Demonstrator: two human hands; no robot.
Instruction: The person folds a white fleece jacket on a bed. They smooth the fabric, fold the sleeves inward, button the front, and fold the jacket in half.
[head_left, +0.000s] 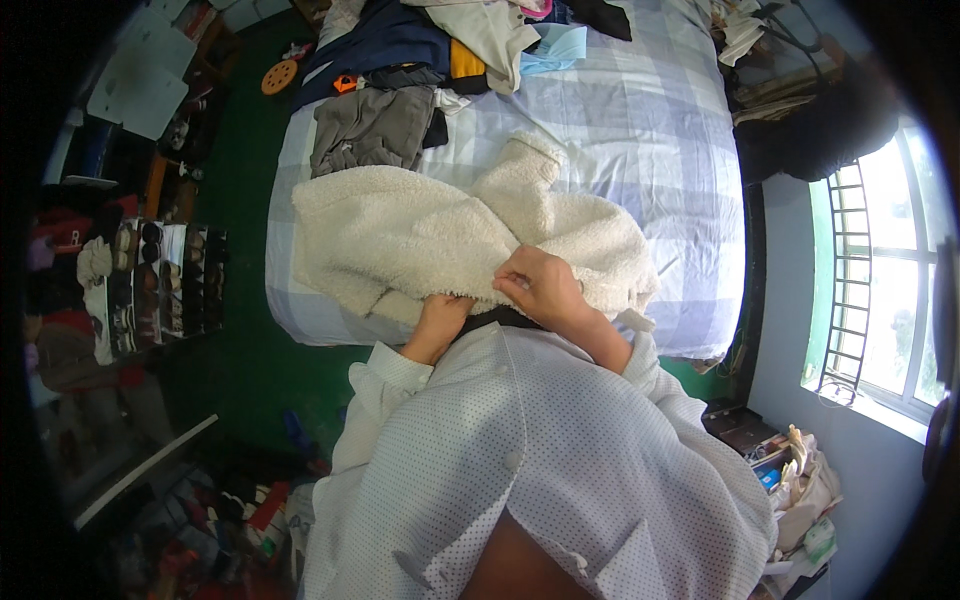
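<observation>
A cream fleece garment (405, 225) lies bunched across the near end of the bed, with a sleeve-like part (525, 161) pointing away from me. My left hand (442, 322) grips its near edge, the fingertips hidden in the pile. To the right of it, my right hand (544, 285) is curled over the fleece. Its thumb and forefinger are pinched together at the cloth, and the exact bit between them is too small to make out. A dark strip of material (502, 319) shows between my hands, just above my dotted white shirt (480, 420).
The bed (637, 112) has a checked sheet. Grey trousers (367, 127) and a pile of mixed clothes (405, 45) lie beyond the fleece. A shoe rack (161, 285) stands left, across the green floor (240, 187). At right are a barred window (877, 277) and bags (810, 480).
</observation>
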